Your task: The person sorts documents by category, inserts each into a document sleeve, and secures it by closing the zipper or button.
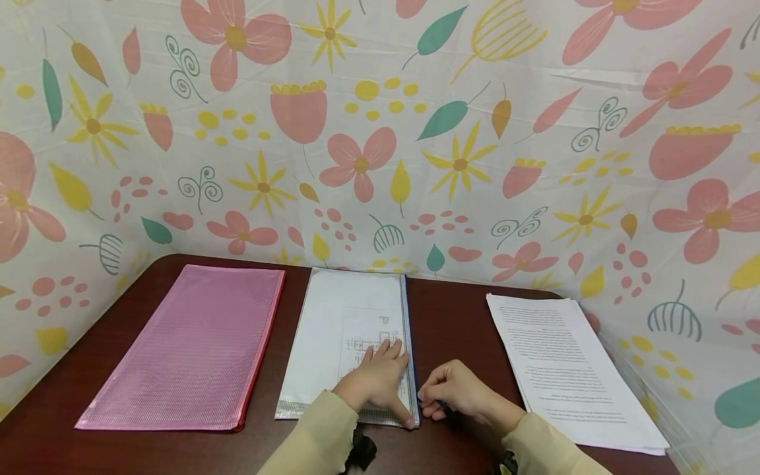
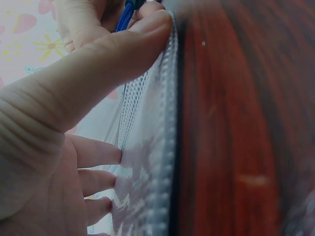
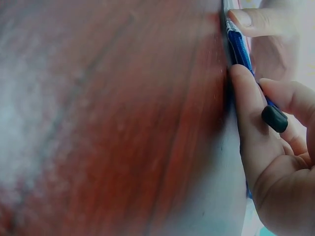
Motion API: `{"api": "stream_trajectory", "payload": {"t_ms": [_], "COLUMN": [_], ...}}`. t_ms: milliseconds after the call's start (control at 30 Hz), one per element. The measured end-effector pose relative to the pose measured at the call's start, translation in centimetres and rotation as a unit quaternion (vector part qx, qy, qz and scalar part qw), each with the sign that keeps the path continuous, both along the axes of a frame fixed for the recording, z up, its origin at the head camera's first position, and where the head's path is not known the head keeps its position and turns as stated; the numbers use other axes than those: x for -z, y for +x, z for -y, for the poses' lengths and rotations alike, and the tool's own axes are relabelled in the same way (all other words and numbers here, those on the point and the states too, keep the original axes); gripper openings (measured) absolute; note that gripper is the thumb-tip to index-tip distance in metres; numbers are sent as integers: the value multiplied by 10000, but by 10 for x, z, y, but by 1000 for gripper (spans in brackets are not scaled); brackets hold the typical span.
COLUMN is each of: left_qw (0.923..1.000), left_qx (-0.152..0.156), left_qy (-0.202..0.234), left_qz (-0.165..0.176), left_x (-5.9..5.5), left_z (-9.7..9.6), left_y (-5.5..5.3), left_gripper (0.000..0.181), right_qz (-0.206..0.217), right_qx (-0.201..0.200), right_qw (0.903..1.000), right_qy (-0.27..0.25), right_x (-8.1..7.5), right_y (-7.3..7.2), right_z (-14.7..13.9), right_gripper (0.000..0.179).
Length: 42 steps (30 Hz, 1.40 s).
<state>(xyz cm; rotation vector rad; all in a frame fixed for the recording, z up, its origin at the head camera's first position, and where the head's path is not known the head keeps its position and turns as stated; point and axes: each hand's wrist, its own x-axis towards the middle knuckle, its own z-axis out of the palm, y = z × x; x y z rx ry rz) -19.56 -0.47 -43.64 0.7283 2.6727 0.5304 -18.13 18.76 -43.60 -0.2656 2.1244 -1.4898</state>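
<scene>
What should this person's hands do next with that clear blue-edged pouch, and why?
Perhaps draw the blue zipper cord along the edge of the pouch, away from the near corner: the right hand pinches it beside that corner, while the left hand lies spread on the pouch, likely steadying it.

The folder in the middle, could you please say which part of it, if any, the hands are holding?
The right hand pinches the blue zipper cord beside its dark tip; the left hand rests spread on the folder.
</scene>
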Motion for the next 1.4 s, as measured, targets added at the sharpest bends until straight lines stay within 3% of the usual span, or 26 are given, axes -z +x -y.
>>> {"api": "stream_trajectory", "payload": {"t_ms": [567,900,1400], "left_qw": [9998,10000,10000], "left_qx": [41,43,61], "left_qy": [-99,14,23], "left_qz": [-155,6,-20], "left_x": [0,0,-1], "left_z": [0,0,0], "left_y": [0,-1,-1], "left_gripper": [120,119,119], "right_qz": [168,205,96], "right_qx": [324,482,726], "right_qw": [9992,9986,9973], "right_qy": [-154,-103,-7], "right_x": [1,3,-1], "right_y": [-13,-22,-33], "right_z": [0,1,6], "right_gripper": [20,20,20]}}
